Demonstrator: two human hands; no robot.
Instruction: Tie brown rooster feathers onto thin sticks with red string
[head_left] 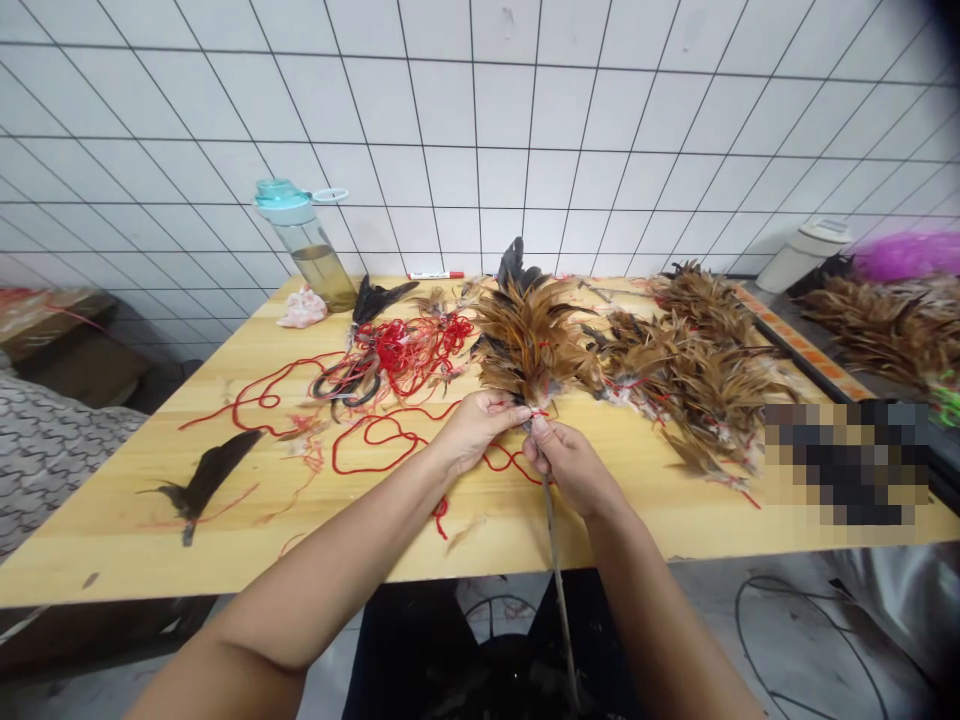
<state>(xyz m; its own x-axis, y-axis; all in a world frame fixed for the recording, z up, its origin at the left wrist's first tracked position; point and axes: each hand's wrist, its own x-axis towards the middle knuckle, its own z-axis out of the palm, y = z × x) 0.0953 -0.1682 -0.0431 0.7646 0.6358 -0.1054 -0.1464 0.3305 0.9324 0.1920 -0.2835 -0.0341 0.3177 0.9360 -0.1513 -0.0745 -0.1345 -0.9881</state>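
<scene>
Our left hand [476, 432] and right hand [570, 465] come together, forearms angling in from either side, fingers clamped on the tied base of a brown feather bundle [529, 340]. A thin stick [559, 590] runs down from the bundle past the table [112, 540] edge. Left of the bundle lies tangled red cord [405, 355]; right of it, more feather strips [690, 380].

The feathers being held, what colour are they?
Orange-brown feathers with dark tips, in the head view.
</scene>
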